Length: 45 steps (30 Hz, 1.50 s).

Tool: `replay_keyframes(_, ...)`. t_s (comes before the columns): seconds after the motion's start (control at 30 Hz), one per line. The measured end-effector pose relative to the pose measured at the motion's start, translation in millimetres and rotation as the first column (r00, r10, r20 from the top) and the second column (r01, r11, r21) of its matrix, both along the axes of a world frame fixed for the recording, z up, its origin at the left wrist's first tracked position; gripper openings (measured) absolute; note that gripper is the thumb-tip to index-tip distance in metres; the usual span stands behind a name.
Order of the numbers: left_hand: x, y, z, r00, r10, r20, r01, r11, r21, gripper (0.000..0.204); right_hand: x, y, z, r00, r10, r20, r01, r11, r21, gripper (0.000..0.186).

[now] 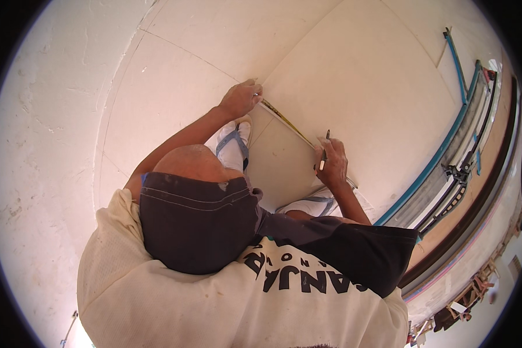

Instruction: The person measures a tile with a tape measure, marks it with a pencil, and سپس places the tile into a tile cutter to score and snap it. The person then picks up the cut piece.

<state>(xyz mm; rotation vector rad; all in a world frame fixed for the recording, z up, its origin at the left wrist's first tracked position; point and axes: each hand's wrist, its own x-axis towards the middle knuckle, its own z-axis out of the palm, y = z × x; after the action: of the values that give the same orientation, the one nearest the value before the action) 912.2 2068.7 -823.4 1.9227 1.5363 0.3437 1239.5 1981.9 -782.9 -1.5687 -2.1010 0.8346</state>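
Observation:
My left hand is closed around one end of a yellow tape measure, beside a pale floor tile's joint. The narrow blade runs slantwise down to the right, stretched straight over the tile. At its other end my right hand is closed, with a slim dark pen or pencil sticking up between the fingers. A small white-ended piece shows below that hand's fingers; what it belongs to is hidden. My feet, in white socks and blue-strapped sandals, rest between and below the hands.
A long tile cutter with blue and grey rails lies along the right side. A plastered white wall rises on the left. Thin joint lines cross the floor. Far right, small cluttered items stand in the distance.

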Motion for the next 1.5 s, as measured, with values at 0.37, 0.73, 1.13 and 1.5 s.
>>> replay_keyframes(0.37, 1, 7, 2, 0.999, 0.025, 0.041, -0.02, 0.992, -0.121, 0.015, -78, 45, -22, 0.897, 0.055, -0.439, -0.074, 0.997, -0.026, 0.025)
replay_keyframes(0.73, -5, 14, 4, 0.999, -0.053, 0.006, 0.053, 0.993, -0.11, 0.017, -100, 48, -48, 0.917, 0.08, -0.391, -0.078, 0.997, 0.022, 0.024)
replay_keyframes(1.13, -5, 14, 5, 0.998, -0.054, 0.023, 0.056, 0.991, -0.121, 0.019, -104, 50, -53, 0.904, 0.159, -0.398, -0.12, 0.985, 0.12, 0.029)
replay_keyframes(1.5, -4, 16, 3, 0.999, -0.036, 0.005, 0.037, 0.988, -0.147, 0.014, -104, 47, -57, 0.917, 0.186, -0.353, -0.152, 0.981, 0.12, 0.024)
